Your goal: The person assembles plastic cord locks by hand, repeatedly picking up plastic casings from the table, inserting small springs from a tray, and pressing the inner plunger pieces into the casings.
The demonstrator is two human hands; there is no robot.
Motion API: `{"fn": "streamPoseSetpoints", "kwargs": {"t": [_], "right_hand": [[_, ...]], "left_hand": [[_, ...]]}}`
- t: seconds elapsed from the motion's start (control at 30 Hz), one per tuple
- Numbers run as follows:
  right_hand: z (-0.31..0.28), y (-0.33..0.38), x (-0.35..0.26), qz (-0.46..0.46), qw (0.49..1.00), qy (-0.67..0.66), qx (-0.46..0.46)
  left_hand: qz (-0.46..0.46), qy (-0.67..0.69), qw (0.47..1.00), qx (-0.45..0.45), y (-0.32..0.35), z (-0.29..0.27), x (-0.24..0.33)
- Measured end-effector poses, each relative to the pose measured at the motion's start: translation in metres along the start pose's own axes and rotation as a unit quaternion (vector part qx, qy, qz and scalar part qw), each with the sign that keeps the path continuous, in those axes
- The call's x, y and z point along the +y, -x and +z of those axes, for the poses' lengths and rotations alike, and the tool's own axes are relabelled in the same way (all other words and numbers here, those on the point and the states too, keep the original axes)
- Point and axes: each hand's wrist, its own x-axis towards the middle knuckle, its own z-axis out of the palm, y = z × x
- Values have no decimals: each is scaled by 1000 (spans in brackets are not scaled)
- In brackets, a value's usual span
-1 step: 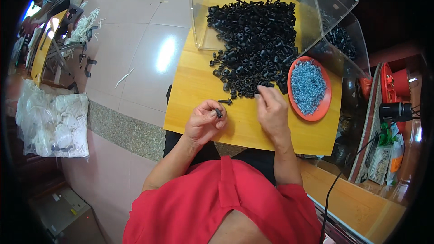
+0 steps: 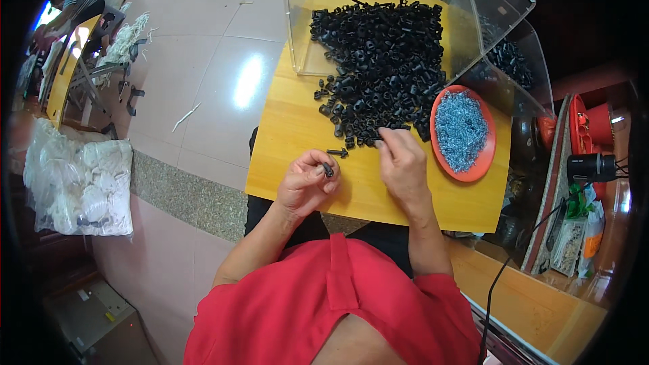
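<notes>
My left hand point(image 2: 304, 181) is closed, pinching a small black plastic part point(image 2: 328, 170) between thumb and fingers above the wooden table point(image 2: 284, 142). Just beyond it a thin black plastic piece with a stem point(image 2: 337, 153) lies alone on the wood. My right hand point(image 2: 404, 169) is at the near edge of a large pile of black plastic parts point(image 2: 385, 61). Its thumb and fingertips come together beside the pile; whatever is between them is too small to make out. To its right stands a red plate point(image 2: 462, 175) heaped with small silvery metal pieces, apparently springs point(image 2: 461, 130).
A clear plastic bin point(image 2: 292, 27) lies tipped around the far part of the pile. Another clear bin with black parts point(image 2: 510, 61) stands at the right. A plastic bag of white items point(image 2: 81, 182) rests at the left. A black cable point(image 2: 503, 267) runs down the right side.
My right hand has shifted slightly left along the pile's near edge. The left hand stays in place with its black part.
</notes>
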Motion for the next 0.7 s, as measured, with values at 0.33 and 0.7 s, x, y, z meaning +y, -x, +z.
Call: {"fn": "streamPoseSetpoints", "kwargs": {"t": [0.33, 0.7], "right_hand": [[23, -24, -13, -52, 995, 54, -61], [24, -14, -12, -85, 989, 22, -121]], "left_hand": [[-11, 6, 1000, 11, 2, 1, 0], [-13, -5, 1000, 27, 1, 3, -1]]}}
